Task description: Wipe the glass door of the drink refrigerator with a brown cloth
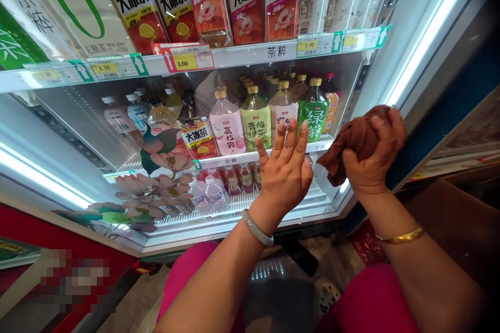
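Note:
My left hand (283, 171), with a pale bangle at its wrist, is spread flat against the glass door, in front of the middle shelf's bottles. Its fingertips overlap the pink-labelled bottle (283, 101) and come close to the yellow-green one (253, 119). To the right, my right hand (373, 151) is wrapped round a bunched brown cloth (357, 140), near the right edge of the fridge. A green-labelled bottle (315, 109) stands between the two hands in the picture, behind the glass. My right wrist bears a gold bracelet.
Upright drinks stand on the top shelf, whose price strip (234, 54) runs across its front. Flower decals (156, 187) cover the lower left glass. Small bottles (211, 192) sit on the bottom shelf. A cardboard box (464, 208) is at the right. A patterned shoe (327, 294) shows below.

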Motion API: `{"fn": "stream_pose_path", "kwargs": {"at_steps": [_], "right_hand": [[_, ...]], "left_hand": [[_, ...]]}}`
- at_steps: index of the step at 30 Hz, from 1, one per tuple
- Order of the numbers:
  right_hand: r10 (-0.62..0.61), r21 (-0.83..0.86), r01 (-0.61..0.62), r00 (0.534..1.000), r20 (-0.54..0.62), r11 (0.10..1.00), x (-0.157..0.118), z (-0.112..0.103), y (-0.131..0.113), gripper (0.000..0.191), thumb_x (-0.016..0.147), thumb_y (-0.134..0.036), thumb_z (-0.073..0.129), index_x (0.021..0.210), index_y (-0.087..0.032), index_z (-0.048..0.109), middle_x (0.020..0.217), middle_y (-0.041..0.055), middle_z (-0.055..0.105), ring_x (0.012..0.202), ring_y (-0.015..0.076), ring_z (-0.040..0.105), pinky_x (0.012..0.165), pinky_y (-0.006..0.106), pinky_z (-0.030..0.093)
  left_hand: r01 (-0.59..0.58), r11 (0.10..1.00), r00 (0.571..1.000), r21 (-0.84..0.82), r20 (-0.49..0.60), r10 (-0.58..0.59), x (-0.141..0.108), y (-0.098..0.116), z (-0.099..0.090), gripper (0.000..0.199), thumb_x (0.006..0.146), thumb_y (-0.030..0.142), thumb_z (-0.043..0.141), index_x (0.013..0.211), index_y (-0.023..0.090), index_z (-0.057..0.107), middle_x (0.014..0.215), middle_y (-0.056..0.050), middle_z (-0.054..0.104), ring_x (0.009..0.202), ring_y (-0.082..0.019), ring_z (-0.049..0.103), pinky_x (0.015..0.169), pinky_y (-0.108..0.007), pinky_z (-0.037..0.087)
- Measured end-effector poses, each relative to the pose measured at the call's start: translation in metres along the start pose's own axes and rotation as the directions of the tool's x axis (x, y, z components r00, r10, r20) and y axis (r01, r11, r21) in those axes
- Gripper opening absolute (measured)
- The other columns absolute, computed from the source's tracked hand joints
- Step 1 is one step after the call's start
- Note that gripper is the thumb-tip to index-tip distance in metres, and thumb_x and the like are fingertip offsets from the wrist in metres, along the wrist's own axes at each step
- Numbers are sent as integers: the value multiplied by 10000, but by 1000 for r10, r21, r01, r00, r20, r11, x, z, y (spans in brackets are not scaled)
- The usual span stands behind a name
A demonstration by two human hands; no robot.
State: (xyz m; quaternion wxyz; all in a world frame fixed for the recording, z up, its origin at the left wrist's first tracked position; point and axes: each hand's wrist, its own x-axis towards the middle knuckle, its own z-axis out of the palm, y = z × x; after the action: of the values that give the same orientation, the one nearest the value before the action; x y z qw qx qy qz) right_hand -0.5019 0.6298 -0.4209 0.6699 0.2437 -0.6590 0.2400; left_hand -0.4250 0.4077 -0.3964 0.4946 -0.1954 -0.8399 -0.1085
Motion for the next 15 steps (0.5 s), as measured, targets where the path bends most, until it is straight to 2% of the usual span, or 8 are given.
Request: {"fn": "stream_pose_path", "kwargs": {"at_steps": [1,3,6,8,10,13,15], "right_hand": [[60,-7,-60,997,-38,998,2,1,-4,724,854,-293,709,1541,-258,480,1633,157,441,1495,423,444,1263,594,340],[105,3,-105,994,-17,994,5,7,-23,722,861,-284,683,1549,-249,466,1639,154,423,1510,430,419,1260,633,333],[6,81,-15,994,107,997,6,17,-59,659,893,-348,645,1525,-275,475,1625,119,427,1536,424,384,1247,710,321],[-63,139,42,986,155,989,3,19,-70,592,932,-363,610,1505,-281,489,1608,112,443,1547,399,377,1248,694,343],[-138,164,107,972,188,981,0,15,-64,594,924,-340,649,1494,-283,493,1592,113,468,1539,379,399,1235,656,397],[-240,139,208,932,272,968,-1,0,-32,693,835,-296,766,1478,-321,509,1600,95,482,1494,389,467,1200,654,445],[-194,88,179,955,225,980,-1,-9,-10,746,784,-271,784,1483,-305,526,1612,110,473,1469,415,489,1203,654,435]], "left_hand": [[-8,1000,1000,-5,5,8,-1,2,1,678,1005,235,395,1668,157,280,1726,-102,299,1652,-228,141,1304,-524,-204],[-24,1000,1000,-16,13,24,-3,6,5,667,1005,233,386,1661,148,298,1724,-108,305,1651,-226,137,1308,-530,-193],[-32,999,999,-28,1,32,-9,9,11,671,1002,236,380,1659,121,298,1715,-127,330,1653,-225,132,1326,-523,-146],[-36,999,999,-31,-10,36,-14,7,14,691,996,240,383,1662,92,274,1710,-142,343,1654,-220,127,1339,-499,-106],[-59,998,998,-29,-1,59,-18,4,15,708,990,247,400,1664,82,261,1709,-145,347,1655,-216,121,1345,-475,-86],[-99,995,994,-26,37,100,-21,1,15,704,989,253,424,1663,107,280,1707,-134,356,1655,-217,125,1343,-463,-93],[-96,995,994,-27,58,97,-22,1,14,700,988,254,428,1662,120,291,1707,-131,360,1654,-219,131,1340,-467,-102]]}}
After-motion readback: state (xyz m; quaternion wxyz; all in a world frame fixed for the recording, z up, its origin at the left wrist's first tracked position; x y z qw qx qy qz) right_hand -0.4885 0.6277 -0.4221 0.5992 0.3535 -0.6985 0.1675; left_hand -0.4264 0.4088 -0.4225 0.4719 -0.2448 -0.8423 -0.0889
